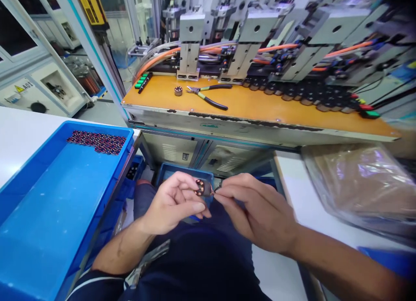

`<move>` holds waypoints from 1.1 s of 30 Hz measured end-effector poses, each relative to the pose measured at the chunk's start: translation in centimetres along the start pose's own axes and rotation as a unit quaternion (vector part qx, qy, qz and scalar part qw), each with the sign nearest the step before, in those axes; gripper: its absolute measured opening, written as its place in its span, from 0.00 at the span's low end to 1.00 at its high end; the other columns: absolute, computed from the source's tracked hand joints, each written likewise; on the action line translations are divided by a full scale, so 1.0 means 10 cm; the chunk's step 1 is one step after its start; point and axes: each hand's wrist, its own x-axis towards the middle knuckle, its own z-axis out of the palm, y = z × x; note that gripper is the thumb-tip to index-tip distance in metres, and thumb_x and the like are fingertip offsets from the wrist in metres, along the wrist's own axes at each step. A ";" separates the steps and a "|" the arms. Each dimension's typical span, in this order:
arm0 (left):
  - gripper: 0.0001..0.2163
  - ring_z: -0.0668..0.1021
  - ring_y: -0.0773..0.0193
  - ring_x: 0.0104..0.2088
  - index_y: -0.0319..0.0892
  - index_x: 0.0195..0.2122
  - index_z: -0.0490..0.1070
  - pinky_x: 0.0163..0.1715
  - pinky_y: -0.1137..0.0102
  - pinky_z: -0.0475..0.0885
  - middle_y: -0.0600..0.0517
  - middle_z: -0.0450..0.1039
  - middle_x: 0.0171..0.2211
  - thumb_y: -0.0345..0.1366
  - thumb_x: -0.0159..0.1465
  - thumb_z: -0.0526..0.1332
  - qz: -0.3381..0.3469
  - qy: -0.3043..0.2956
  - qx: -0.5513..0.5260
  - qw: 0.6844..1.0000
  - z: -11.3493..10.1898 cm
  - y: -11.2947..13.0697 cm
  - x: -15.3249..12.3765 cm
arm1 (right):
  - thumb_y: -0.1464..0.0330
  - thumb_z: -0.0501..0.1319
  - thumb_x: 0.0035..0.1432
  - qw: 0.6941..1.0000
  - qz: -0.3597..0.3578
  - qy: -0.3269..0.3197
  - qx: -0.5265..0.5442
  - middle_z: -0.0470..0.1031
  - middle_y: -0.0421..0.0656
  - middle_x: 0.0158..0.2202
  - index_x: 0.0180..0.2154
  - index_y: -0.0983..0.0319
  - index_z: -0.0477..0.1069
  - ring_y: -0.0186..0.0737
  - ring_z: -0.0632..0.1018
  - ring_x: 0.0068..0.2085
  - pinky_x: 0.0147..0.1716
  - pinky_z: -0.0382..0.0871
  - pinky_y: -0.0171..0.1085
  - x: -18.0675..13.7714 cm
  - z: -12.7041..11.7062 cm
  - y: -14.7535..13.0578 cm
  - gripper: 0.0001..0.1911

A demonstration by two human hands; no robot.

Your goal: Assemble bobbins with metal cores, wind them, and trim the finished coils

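A small wound motor stator (pixel 205 189) with a dark body and copper windings is held above my lap. My left hand (pixel 173 203) grips it between thumb and fingers, with the slotted, copper-filled end turned to the left. At its right end, my right hand (pixel 256 208) pinches a thin copper wire (pixel 212 191) between thumb and forefinger. A small dark curved piece shows by those right fingertips; I cannot make out what it is. Parts of the stator are hidden behind my left fingers.
On the orange bench (pixel 156 95) lie diagonal cutters (pixel 211 95), another stator (pixel 178 91), a black marker (pixel 145 82) and a row of dark parts (pixel 299 93) beneath the machine fixtures. A blue tray (pixel 58 197) with packed stators (pixel 97 141) stands left; a plastic-wrapped bundle (pixel 360 188) lies right.
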 end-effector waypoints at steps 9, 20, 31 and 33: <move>0.21 0.82 0.55 0.45 0.42 0.41 0.70 0.44 0.64 0.76 0.46 0.80 0.41 0.50 0.55 0.70 -0.037 0.042 -0.032 0.998 0.03 0.02 0.08 | 0.77 0.57 0.63 0.995 0.009 -0.009 0.101 0.73 0.43 0.30 0.38 0.62 0.67 0.32 0.76 0.32 0.31 0.74 0.31 0.05 -0.05 0.03 0.04; 0.11 0.81 0.68 0.27 0.42 0.45 0.68 0.26 0.77 0.75 0.53 0.78 0.31 0.32 0.62 0.66 -0.050 0.004 0.060 0.997 0.00 -0.02 0.08 | 0.78 0.58 0.62 0.996 0.034 0.008 0.079 0.74 0.43 0.31 0.37 0.63 0.68 0.31 0.76 0.32 0.32 0.72 0.30 0.00 -0.03 0.09 0.05; 0.13 0.83 0.68 0.33 0.42 0.34 0.69 0.35 0.74 0.80 0.53 0.79 0.37 0.25 0.54 0.72 0.147 0.073 0.088 0.983 0.09 -0.02 0.09 | 0.78 0.59 0.61 0.987 0.090 0.063 0.116 0.73 0.41 0.29 0.34 0.63 0.70 0.30 0.75 0.31 0.30 0.71 0.29 0.01 0.11 -0.01 0.05; 0.16 0.83 0.67 0.37 0.44 0.40 0.73 0.39 0.73 0.80 0.53 0.80 0.37 0.23 0.54 0.71 0.156 0.078 0.111 0.978 0.07 -0.02 0.09 | 0.78 0.59 0.61 0.984 0.105 0.070 0.123 0.73 0.41 0.29 0.34 0.63 0.70 0.30 0.75 0.30 0.29 0.71 0.30 0.00 0.12 -0.03 0.05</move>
